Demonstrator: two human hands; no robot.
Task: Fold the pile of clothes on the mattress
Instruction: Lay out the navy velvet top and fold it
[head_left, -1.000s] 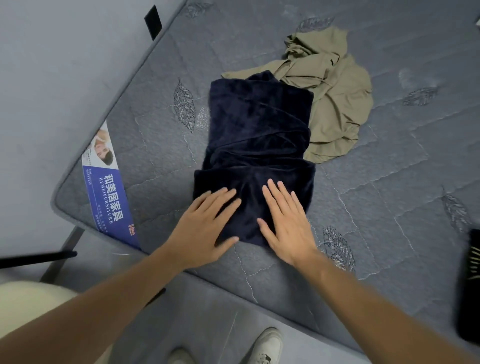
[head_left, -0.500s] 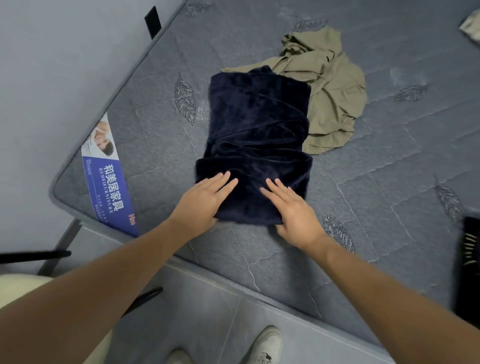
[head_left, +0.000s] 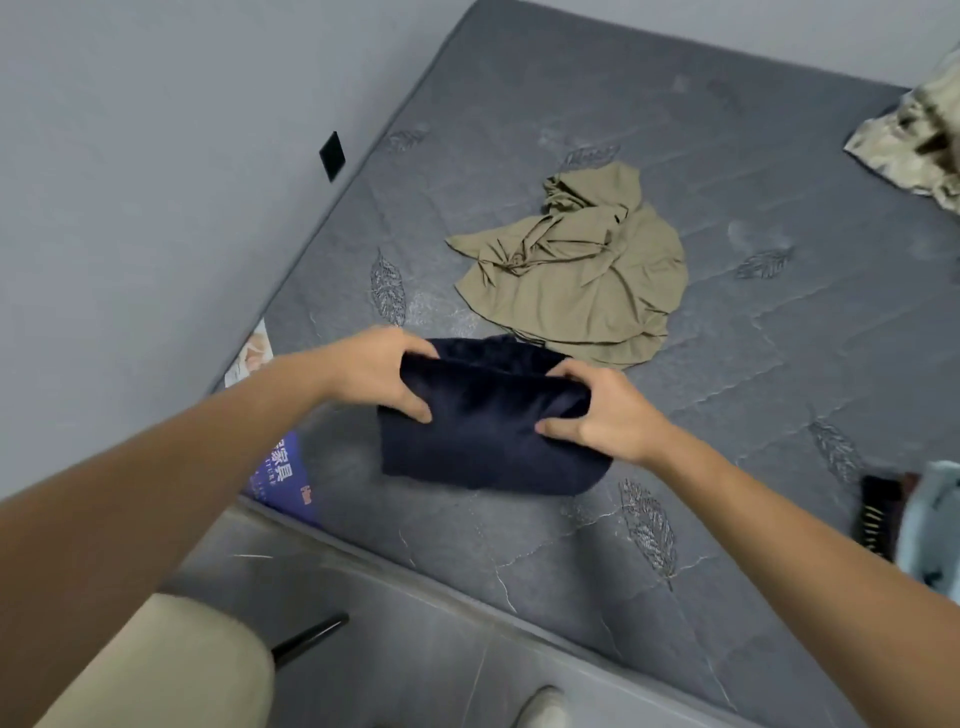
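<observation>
Reaching in from the bottom corners of the frame, two bare forearms meet at a folded navy garment (head_left: 493, 431) held at the centre of the picture, above the near part of the grey quilted mattress (head_left: 571, 561). The left hand (head_left: 379, 371) grips the garment's upper left edge, thumb on the near face and fingers curled over the top. The right hand (head_left: 605, 410) grips its right side the same way, thumb pressed on the front and fingers wrapped behind. The bundle hangs between them as a thick, doubled rectangle, its lower edge close to the mattress; whether it touches cannot be told. Below, at the bottom edge, a shoe tip (head_left: 540, 709) shows on the grey floor (head_left: 415, 649). Left of the garment, a blue printed label (head_left: 285, 478) lies on the mattress corner. Further up, just beyond the navy bundle, a crumpled olive garment (head_left: 582, 280) lies unfolded on the mattress. At the right edge sit a dark item (head_left: 878, 512) and pale blue cloth (head_left: 930, 530), and a patterned cloth (head_left: 914, 140) lies in the upper right corner.
</observation>
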